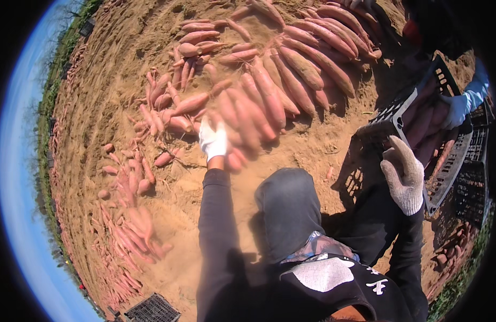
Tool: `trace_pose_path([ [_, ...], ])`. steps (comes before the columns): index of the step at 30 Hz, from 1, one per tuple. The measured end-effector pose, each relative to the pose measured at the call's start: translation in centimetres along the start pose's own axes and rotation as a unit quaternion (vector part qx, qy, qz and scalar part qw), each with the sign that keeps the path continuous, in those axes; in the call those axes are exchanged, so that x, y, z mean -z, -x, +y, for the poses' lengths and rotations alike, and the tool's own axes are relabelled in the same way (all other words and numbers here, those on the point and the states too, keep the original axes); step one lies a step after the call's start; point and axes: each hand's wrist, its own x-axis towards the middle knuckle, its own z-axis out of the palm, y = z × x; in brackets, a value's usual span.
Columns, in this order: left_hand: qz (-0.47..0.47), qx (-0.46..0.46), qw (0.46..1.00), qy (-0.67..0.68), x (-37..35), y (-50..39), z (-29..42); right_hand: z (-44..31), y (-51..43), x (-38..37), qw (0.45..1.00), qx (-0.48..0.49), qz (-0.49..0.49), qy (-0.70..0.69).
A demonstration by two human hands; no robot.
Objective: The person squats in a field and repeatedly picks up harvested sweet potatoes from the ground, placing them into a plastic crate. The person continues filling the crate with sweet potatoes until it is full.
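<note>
My left hand [213,137], in a white glove, reaches to the lower left edge of a sweet potato pile [268,92]. Blurred sweet potatoes lie right against its fingers, and whether it grips one is unclear. On the right, my right hand [403,177], in a beige knit glove, has its thumb and fingers spread and holds nothing. It is beside a black plastic crate [453,165] of sweet potatoes, which stands tilted. Smaller sweet potatoes [167,100] are scattered up and left of my left hand.
Another person's gloved hand [455,110] with a light blue sleeve is in the crate. Dark crates [471,193] stand beyond it. More sweet potatoes [131,233] lie on the soil at lower left, above an upturned-looking black crate [152,309]. Someone in dark clothing is at the top right.
</note>
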Motion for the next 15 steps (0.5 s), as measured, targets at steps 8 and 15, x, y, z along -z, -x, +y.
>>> trace_pose_path([
  [8, 0.028, 0.104, 0.994, -0.032, -5.2, -8.5, -2.0, -3.3, -0.8, -1.8, 0.962, 0.052, -0.142, 0.229],
  [15, -0.045, 0.028, 0.948, 0.312, -4.2, -3.5, 0.4, -1.5, -1.1, -2.1, 0.966, 0.07, -0.154, 0.197],
])
